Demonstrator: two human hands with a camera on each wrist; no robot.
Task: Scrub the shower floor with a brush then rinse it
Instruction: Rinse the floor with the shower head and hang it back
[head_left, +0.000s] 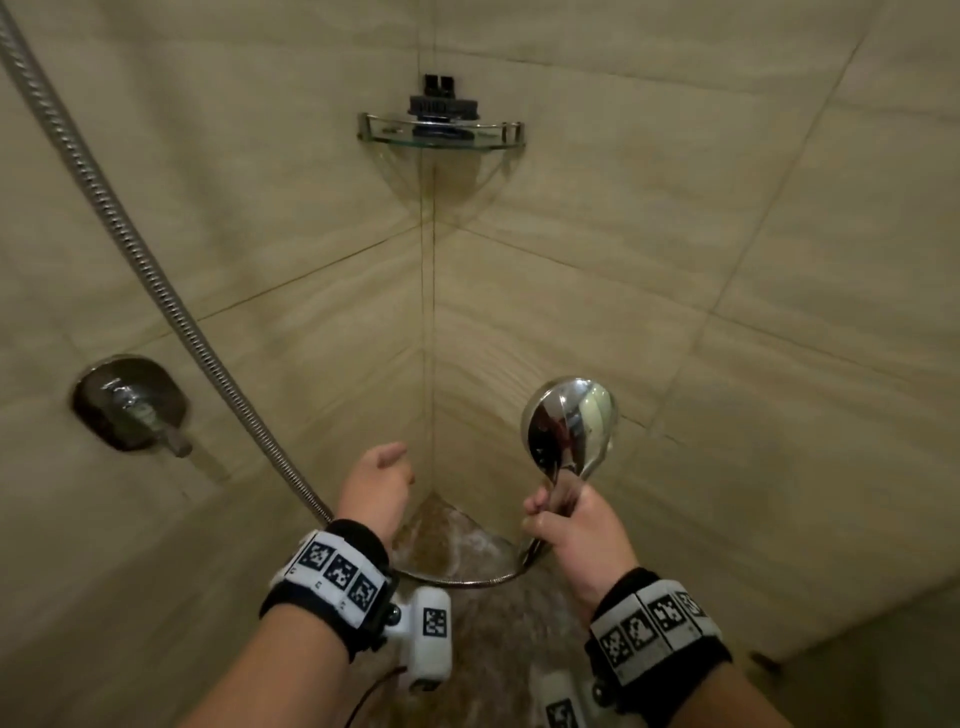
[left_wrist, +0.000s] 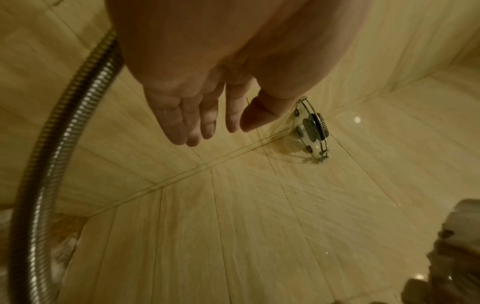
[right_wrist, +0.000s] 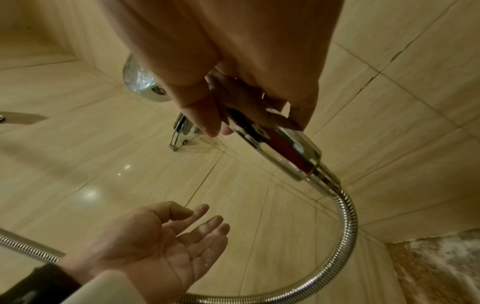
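My right hand (head_left: 563, 525) grips the handle of a chrome shower head (head_left: 569, 423), which points up toward the corner; in the right wrist view my fingers (right_wrist: 205, 115) curl round the handle (right_wrist: 280, 150). My left hand (head_left: 376, 480) hangs open and empty left of it, fingers (left_wrist: 197, 121) straight and wet. The metal hose (head_left: 156, 291) runs from the upper left, loops below my wrists and joins the handle. A black scrub brush (head_left: 441, 104) lies on the glass corner shelf (head_left: 498, 137). The brown shower floor (head_left: 457, 540) shows wet and foamy below.
Beige tiled walls meet in a corner straight ahead. A chrome mixer valve (head_left: 132, 405) with a lever sticks out of the left wall. The hose (right_wrist: 345, 236) curves close under my right hand. A low ledge (head_left: 831, 587) runs along the right.
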